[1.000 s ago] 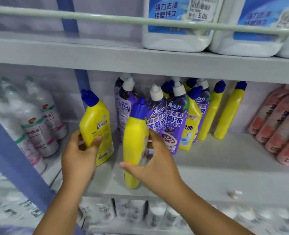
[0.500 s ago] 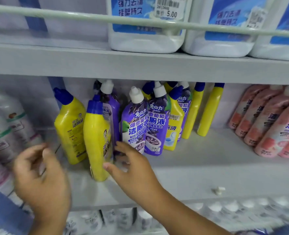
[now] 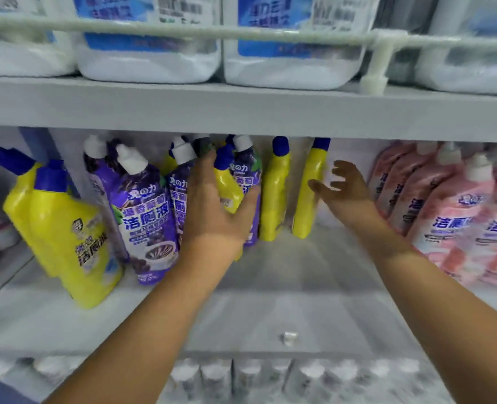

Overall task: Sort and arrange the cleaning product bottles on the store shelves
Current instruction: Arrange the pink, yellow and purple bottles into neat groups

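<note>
The left hand (image 3: 212, 211) grips one yellow bottle (image 3: 226, 188); the right hand (image 3: 343, 191), fingers spread, nears two slim yellow bottles (image 3: 273, 199).

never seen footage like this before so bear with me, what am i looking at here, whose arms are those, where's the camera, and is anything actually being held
There is no machine here: a person stocking a store shelf wears one wide-angle camera on the head, looking forward and down, so the two bare arms are their own.

The left hand is curled round a small yellow bottle with a blue cap, which sits in among the purple bottles. The right hand holds nothing; its fingers are spread, reaching towards two slim yellow bottles that lean at the back of the middle shelf.

Further left on that shelf stand two larger yellow bottles, and on the right a group of pink bottles. A small white piece lies near the shelf's front edge. Above are big white jugs with blue labels. The picture is blurry, so the labels cannot be read reliably.
</note>
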Demonstrator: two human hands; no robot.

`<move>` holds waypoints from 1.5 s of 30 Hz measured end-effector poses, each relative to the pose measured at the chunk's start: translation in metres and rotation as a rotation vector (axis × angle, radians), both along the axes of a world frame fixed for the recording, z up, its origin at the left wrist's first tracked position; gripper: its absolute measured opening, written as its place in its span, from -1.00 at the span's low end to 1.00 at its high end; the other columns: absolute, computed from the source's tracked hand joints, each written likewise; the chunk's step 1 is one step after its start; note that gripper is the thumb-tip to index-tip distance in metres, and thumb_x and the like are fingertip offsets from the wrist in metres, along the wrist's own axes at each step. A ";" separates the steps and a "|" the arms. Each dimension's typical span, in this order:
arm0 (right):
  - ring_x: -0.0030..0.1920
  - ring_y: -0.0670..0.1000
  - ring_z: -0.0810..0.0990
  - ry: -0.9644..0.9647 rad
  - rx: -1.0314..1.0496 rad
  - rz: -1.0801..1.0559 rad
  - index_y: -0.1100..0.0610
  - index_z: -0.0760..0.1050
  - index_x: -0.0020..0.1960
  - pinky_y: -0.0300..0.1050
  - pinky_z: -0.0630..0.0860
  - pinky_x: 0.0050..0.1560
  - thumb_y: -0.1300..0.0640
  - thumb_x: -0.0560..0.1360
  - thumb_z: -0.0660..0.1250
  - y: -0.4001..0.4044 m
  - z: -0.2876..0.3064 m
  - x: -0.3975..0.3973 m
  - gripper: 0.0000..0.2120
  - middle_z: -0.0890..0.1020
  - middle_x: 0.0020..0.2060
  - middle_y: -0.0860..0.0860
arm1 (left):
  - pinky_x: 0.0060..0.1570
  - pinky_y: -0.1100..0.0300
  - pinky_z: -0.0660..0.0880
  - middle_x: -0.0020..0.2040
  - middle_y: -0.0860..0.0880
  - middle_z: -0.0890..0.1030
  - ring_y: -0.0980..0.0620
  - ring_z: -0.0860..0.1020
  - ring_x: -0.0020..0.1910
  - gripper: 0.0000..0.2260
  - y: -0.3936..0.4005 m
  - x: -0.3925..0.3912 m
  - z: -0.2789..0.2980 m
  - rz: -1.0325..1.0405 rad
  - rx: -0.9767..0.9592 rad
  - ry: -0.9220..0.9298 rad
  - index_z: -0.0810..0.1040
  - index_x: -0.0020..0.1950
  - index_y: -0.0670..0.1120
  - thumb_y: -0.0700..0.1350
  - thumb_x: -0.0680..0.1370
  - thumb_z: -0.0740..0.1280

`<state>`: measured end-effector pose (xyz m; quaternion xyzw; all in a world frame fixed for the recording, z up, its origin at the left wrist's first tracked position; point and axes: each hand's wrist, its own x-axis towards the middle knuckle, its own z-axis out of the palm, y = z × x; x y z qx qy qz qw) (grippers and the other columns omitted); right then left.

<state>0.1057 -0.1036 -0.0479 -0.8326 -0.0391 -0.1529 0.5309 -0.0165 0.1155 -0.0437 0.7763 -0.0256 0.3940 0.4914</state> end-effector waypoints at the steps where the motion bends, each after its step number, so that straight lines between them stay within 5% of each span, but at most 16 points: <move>1: 0.20 -0.01 0.53 0.001 -0.032 0.047 0.05 0.32 0.49 -0.11 0.54 0.10 -0.01 0.46 0.55 -0.003 0.004 0.008 -0.30 0.43 0.37 -0.01 | 0.41 0.12 0.35 0.38 -0.10 0.50 -0.06 0.46 0.38 -0.39 -0.006 0.013 0.008 0.076 0.043 0.020 0.38 0.48 -0.15 0.04 0.51 0.46; 4: 0.08 -0.08 0.53 0.002 -0.100 0.203 0.11 0.32 0.46 -0.45 0.51 -0.17 0.08 0.48 0.53 -0.007 0.010 0.027 -0.36 0.43 0.30 0.03 | 0.26 0.03 0.33 0.22 -0.32 0.52 -0.26 0.48 0.23 -0.60 -0.020 0.043 0.023 0.284 0.143 0.042 0.44 0.30 -0.33 -0.10 0.58 0.36; 6: 0.01 -0.08 0.51 0.000 -0.156 0.244 0.14 0.34 0.42 -0.48 0.44 -0.32 0.14 0.49 0.52 -0.006 0.006 0.033 -0.41 0.36 0.23 0.03 | 0.22 -0.05 0.31 0.16 -0.41 0.53 -0.37 0.51 0.16 -0.66 -0.023 0.056 0.025 0.405 0.230 0.075 0.47 0.22 -0.39 -0.15 0.57 0.28; 10: 0.08 -0.09 0.51 0.021 -0.108 0.287 0.01 0.31 0.43 -0.48 0.40 -0.21 0.12 0.42 0.57 -0.013 -0.006 0.037 -0.32 0.29 0.27 -0.01 | 0.34 -0.08 0.37 0.23 -0.37 0.55 -0.36 0.48 0.28 -0.61 -0.017 0.060 0.024 0.441 0.404 0.107 0.51 0.28 -0.34 -0.16 0.52 0.27; 13: 0.06 -0.21 0.52 0.028 -0.031 0.371 -0.07 0.32 0.41 -0.52 0.44 -0.18 0.15 0.39 0.60 -0.021 -0.008 0.024 -0.30 0.34 0.27 0.00 | 0.28 -0.05 0.44 0.19 -0.25 0.57 -0.26 0.50 0.23 -0.76 -0.016 0.052 0.023 0.395 0.462 0.001 0.59 0.18 -0.20 -0.17 0.55 0.29; 16: 0.10 -0.25 0.50 -0.007 -0.010 0.440 -0.19 0.33 0.33 -0.54 0.43 -0.09 0.09 0.35 0.64 -0.024 -0.015 -0.003 -0.30 0.40 0.26 -0.03 | 0.31 0.21 0.38 0.20 -0.21 0.56 -0.14 0.50 0.24 -0.84 -0.019 0.041 0.017 0.308 0.406 -0.097 0.60 0.17 -0.22 -0.22 0.63 0.30; 21: 0.16 -0.21 0.56 -0.004 0.113 0.575 -0.18 0.33 0.40 -0.31 0.57 0.03 0.10 0.37 0.64 -0.009 -0.031 -0.042 -0.26 0.49 0.22 -0.19 | 0.30 0.46 0.31 0.26 -0.17 0.58 0.05 0.49 0.25 -0.70 -0.023 0.021 0.012 0.201 0.310 -0.062 0.58 0.33 -0.16 -0.13 0.61 0.39; 25: 0.17 -0.28 0.59 0.004 0.162 0.597 -0.28 0.28 0.44 -0.27 0.59 0.07 0.08 0.38 0.63 0.005 -0.038 -0.064 -0.20 0.56 0.19 -0.34 | 0.25 0.10 0.54 0.29 0.02 0.60 0.04 0.60 0.24 -0.32 -0.029 0.010 -0.016 -0.049 0.009 0.195 0.32 0.51 0.09 0.08 0.44 0.51; 27: 0.16 -0.29 0.60 0.041 0.183 0.592 -0.35 0.30 0.41 -0.26 0.59 0.08 0.09 0.38 0.63 0.007 -0.043 -0.074 -0.21 0.59 0.13 -0.40 | 0.14 0.19 0.56 0.26 0.12 0.60 0.15 0.62 0.20 -0.15 -0.028 0.001 -0.036 -0.142 -0.169 0.306 0.22 0.55 0.10 0.13 0.33 0.53; 31: 0.17 -0.26 0.62 0.113 0.132 0.608 -0.40 0.34 0.32 -0.14 0.61 0.13 0.11 0.30 0.68 0.017 -0.050 -0.094 -0.19 0.63 0.15 -0.33 | 0.21 0.21 0.54 0.32 0.30 0.52 0.22 0.56 0.27 -0.08 -0.012 -0.020 -0.064 -0.228 -0.091 0.400 0.18 0.56 0.22 -0.09 0.37 0.65; 37: 0.08 -0.26 0.65 0.105 0.052 0.603 -0.18 0.45 0.37 -0.34 0.59 -0.06 0.08 0.18 0.73 0.071 -0.046 -0.142 -0.15 0.69 0.08 -0.24 | 0.33 0.17 0.50 0.39 0.28 0.49 0.26 0.49 0.37 -0.05 0.039 -0.092 -0.050 -0.114 -0.137 0.309 0.23 0.57 0.23 0.03 0.30 0.66; 42: 0.16 -0.29 0.60 0.030 0.031 0.697 -0.17 0.42 0.39 -0.43 0.51 0.02 -0.11 0.13 0.72 0.164 -0.037 -0.181 -0.11 0.62 0.17 -0.31 | 0.03 0.45 0.52 0.22 0.38 0.55 0.37 0.55 0.19 -0.15 0.129 -0.160 -0.024 0.153 -0.194 0.177 0.31 0.46 0.31 0.19 0.26 0.65; 45: 0.22 -0.31 0.55 -0.003 0.021 0.720 -0.20 0.40 0.40 -0.36 0.51 0.15 -0.11 0.22 0.69 0.222 -0.032 -0.198 -0.17 0.59 0.20 -0.36 | 0.09 0.44 0.51 0.34 0.27 0.52 0.43 0.50 0.21 -0.10 0.184 -0.181 -0.024 0.283 -0.135 0.201 0.28 0.54 0.29 0.17 0.25 0.58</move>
